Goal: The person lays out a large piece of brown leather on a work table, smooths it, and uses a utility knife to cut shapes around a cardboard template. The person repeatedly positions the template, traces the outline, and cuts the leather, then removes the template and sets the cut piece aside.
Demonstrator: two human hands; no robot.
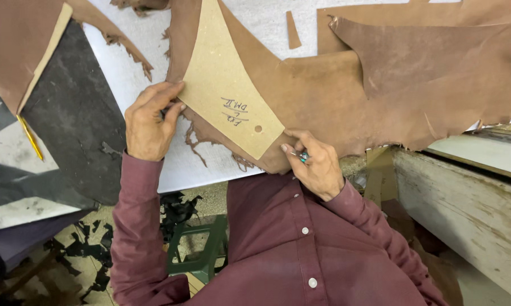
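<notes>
A tan cardboard pattern (224, 85), curved and pointed with a small hole near its lower corner, lies on a large brown leather hide (323, 96). My left hand (149, 120) presses its fingertips on the pattern's left edge. My right hand (314, 161) grips a small tool with a blue-green handle (303, 156) at the pattern's lower right corner, its tip against the leather. The hide rests on a white cutting board (130, 68).
More brown leather pieces (425, 51) overlap at the right. A dark sheet (74, 113) and a yellow pencil (30, 137) lie at the left. A white wooden bench (465, 198) stands at the right. Below are a green stool (201, 249) and black scraps (96, 249) on the floor.
</notes>
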